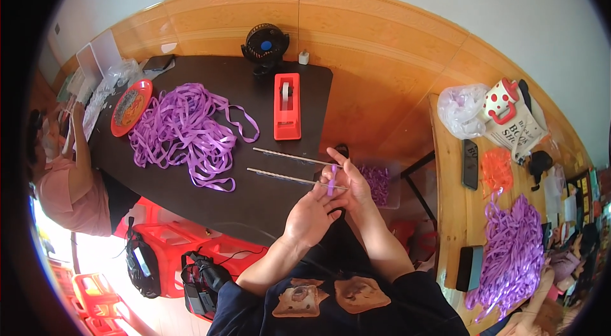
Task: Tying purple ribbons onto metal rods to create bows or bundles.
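Two thin metal rods point(286, 175), twisted along part of their length, stick out over the dark table side by side. A short purple ribbon point(331, 181) spans them near their right ends. My left hand point(310, 216) is palm up beside the lower rod, with fingers apart and fingertips close to the ribbon. From the other side, my right hand point(352, 184) closes around the ribbon and rod ends, its index finger pointing up. My fingers partly hide the rod ends. A big heap of purple ribbon point(184, 132) lies left of the rods.
On the dark table point(254, 209) are a red tape dispenser point(287, 126), a black fan point(265, 46) and a red plate point(132, 107). A bin of purple pieces point(379, 184) stands below. More ribbon point(512, 253) covers the wooden table point(449, 234). Another person point(70, 196) sits left, near red stools point(165, 247).
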A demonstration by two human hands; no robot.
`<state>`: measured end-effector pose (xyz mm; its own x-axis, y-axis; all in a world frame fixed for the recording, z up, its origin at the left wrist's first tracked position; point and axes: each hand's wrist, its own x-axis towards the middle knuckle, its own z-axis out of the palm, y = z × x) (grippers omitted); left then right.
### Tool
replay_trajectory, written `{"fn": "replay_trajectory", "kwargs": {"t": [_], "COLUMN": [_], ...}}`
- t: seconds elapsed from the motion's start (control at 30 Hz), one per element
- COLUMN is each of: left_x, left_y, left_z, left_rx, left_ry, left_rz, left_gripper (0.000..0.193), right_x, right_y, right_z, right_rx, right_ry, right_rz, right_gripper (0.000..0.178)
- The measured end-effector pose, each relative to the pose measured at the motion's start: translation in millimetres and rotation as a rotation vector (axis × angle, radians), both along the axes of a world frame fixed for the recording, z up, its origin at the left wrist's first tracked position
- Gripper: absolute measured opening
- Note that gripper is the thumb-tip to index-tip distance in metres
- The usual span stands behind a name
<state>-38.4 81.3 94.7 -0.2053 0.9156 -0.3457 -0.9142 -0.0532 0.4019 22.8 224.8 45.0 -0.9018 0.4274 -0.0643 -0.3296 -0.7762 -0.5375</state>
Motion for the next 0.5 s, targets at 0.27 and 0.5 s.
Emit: {"fn": "replay_trajectory", "kwargs": {"t": [0.27, 0.5], "left_x": [0, 0], "left_y": [-1, -2], "left_z": [-6, -4], "left_rx": [0.021, 0.028], "left_ry": [-0.005, 0.005], "left_rz": [-0.004, -0.016], "left_gripper": [0.050, 0.050], "right_x": [-2, 3], "right_y": [0, 4], "right_z": [13, 0], "right_rx": [0.024, 0.001], "right_ry": [-0.200, -0.089], "right_rz": [-0.026, -0.005], "right_gripper": [0.052, 0.054]}}
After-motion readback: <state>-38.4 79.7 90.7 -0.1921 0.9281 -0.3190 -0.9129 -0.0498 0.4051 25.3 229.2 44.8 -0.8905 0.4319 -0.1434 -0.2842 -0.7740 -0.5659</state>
